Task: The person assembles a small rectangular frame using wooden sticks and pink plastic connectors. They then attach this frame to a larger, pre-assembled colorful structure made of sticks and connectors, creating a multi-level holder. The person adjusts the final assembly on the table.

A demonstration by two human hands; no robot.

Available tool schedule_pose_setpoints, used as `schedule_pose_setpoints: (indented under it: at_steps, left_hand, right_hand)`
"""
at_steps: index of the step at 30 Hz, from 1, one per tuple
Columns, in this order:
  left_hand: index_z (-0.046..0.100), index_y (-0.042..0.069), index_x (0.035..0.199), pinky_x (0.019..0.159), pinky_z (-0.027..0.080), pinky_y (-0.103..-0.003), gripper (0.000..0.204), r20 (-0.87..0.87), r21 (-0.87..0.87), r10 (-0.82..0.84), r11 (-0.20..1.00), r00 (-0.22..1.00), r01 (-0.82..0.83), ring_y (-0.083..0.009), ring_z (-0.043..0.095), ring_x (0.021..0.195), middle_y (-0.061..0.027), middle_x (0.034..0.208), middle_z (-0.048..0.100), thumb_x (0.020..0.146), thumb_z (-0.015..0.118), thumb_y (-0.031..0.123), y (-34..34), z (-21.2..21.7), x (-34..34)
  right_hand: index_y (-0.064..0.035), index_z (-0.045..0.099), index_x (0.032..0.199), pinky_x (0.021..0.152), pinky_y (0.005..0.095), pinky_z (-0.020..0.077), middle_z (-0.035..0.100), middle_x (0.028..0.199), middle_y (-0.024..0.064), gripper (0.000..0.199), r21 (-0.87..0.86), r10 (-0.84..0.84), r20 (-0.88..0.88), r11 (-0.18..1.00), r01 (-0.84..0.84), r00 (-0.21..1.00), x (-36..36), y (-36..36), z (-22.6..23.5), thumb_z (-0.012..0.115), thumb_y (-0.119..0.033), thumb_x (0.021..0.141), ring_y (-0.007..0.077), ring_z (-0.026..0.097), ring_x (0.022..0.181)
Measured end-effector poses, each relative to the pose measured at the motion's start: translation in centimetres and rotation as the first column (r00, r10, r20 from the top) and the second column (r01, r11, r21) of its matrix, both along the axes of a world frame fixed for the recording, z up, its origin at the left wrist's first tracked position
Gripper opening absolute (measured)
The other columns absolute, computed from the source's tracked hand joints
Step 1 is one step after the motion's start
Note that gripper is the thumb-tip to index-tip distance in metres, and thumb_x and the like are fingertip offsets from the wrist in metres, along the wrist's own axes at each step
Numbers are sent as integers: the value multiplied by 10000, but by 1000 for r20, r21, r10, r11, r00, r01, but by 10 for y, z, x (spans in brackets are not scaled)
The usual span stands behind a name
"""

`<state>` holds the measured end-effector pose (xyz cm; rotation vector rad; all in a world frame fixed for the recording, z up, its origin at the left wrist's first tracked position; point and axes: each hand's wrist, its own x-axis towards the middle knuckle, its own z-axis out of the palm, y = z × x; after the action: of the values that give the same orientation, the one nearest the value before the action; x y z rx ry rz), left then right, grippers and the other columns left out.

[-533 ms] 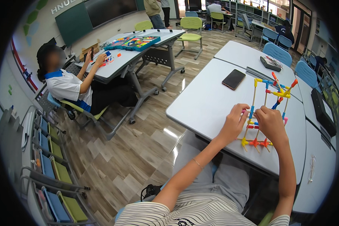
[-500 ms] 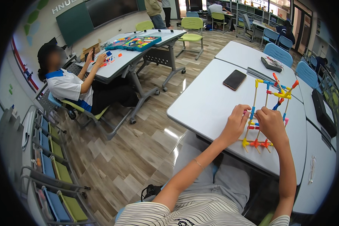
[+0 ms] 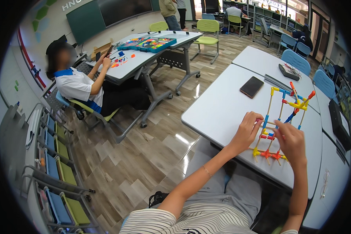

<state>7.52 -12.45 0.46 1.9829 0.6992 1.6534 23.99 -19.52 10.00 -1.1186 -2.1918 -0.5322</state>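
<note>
A frame of thin sticks joined by red, yellow, orange and blue connectors (image 3: 284, 117) stands on the white table (image 3: 222, 109) in front of me. My left hand (image 3: 247, 128) grips the lower left of the stick frame. On the frame's lower right, my right hand (image 3: 292, 142) has its fingers closed on the sticks near the red connectors. Both forearms reach in from the lower edge.
A black phone (image 3: 252, 86) lies on the table beyond the frame. Another person (image 3: 80, 84) sits at a second table (image 3: 144, 58) to the left, handling small parts beside a tray of coloured pieces (image 3: 152, 43). Stacked chairs (image 3: 54, 163) line the left wall.
</note>
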Motion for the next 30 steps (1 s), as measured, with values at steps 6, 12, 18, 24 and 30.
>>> schedule_pose_setpoints:
  at_steps: [6, 12, 18, 24, 30]
  left_hand:
    - [530, 10, 1132, 913, 443, -309, 254, 175, -110, -83, 989, 981, 103, -186, 560, 1033, -100, 1092, 554, 1015, 495, 233, 14, 6, -15]
    - [524, 36, 1179, 1033, 341, -289, 431, 392, -308, -251, 871, 885, 383, -153, 496, 1138, -74, 1155, 548, 1040, 403, 426, 58, 11, 20]
    - [498, 54, 1247, 1041, 329, -295, 451, 392, -469, -329, 732, 859, 495, -174, 471, 1222, -104, 1234, 542, 1040, 376, 437, 60, 5, 33]
    - [496, 67, 1272, 1035, 347, -316, 423, 382, -383, -301, 809, 874, 446, -203, 479, 1236, -119, 1253, 551, 1038, 368, 396, 61, 3, 40]
    - [483, 37, 1277, 1044, 351, -335, 432, 391, -413, -307, 784, 868, 464, -217, 489, 1219, -130, 1248, 548, 1028, 410, 382, 60, 8, 41]
  right_hand:
    - [-21, 635, 1067, 571, 243, 414, 598, 809, 52, 230, 234, 16, -574, 961, 145, 819, 116, -6, -16, 472, -179, 1028, 121, 487, 622]
    - [-134, 473, 1418, 1105, 412, 258, 514, 1399, 91, 688, -397, -349, -917, 839, -371, 191, 193, 69, -70, 353, -636, 963, 199, 415, 1331]
    - [-99, 442, 1434, 963, 359, 430, 528, 1391, 140, 748, -462, -364, -885, 767, -446, 291, 129, 60, -77, 357, -652, 937, 210, 439, 1322]
    - [-68, 466, 1412, 817, 251, 480, 589, 1319, 147, 703, -470, -359, -878, 768, -434, 317, 120, 56, -69, 359, -593, 957, 193, 482, 1278]
    - [-60, 473, 1403, 947, 327, 444, 588, 1323, 134, 673, -466, -373, -883, 763, -448, 285, 126, 56, -72, 366, -564, 969, 199, 466, 1299]
